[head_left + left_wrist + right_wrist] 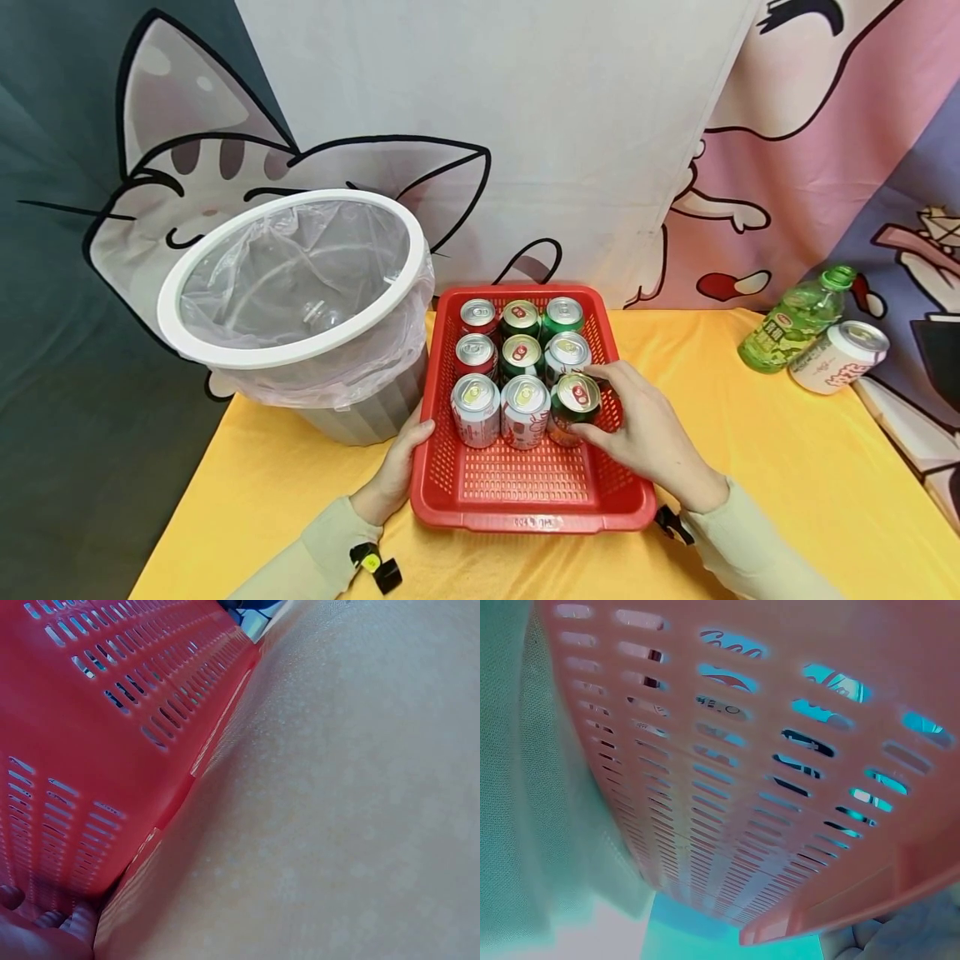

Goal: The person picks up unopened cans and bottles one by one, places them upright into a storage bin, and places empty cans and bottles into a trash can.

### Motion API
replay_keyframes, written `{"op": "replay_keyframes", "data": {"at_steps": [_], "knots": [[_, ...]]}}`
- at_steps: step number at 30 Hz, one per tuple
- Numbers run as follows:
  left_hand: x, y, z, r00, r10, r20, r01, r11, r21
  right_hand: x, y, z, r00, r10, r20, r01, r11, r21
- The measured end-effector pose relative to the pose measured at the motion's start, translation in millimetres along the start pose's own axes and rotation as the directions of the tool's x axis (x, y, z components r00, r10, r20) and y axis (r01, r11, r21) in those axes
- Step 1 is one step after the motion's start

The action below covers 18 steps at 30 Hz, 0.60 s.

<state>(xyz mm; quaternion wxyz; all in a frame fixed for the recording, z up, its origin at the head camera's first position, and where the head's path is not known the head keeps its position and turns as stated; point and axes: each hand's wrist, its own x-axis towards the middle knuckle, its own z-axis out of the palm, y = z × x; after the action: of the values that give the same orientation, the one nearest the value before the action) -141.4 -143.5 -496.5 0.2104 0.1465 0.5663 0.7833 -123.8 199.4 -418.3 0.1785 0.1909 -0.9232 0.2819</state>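
In the head view a red plastic basket holds several drink cans in rows of three. My right hand reaches over the basket's right side and grips a dark green drink can at the front right of the group, thumb in front and fingers behind. Beside that can stand two white cans with red print, the middle one nearest it. My left hand holds the basket's left side, its thumb at the rim. Fingers show against the basket's slotted wall in the left wrist view. The right wrist view shows only the basket's wall, with can labels behind the slots.
A grey bin with a white rim and a clear liner stands left of the basket; a clear plastic bottle lies inside. At the right, a green bottle leans beside a white can on the yellow cloth.
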Motion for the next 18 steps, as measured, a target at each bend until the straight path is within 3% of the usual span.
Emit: {"op": "replay_keyframes", "data": {"at_steps": [18], "knots": [[-0.6, 0.7, 0.6, 1.000, -0.001, -0.001, 0.001, 1.000, 0.002, -2.1, -0.8, -8.3, 1.000, -0.003, -0.007, 0.003, 1.000, 0.029]]}}
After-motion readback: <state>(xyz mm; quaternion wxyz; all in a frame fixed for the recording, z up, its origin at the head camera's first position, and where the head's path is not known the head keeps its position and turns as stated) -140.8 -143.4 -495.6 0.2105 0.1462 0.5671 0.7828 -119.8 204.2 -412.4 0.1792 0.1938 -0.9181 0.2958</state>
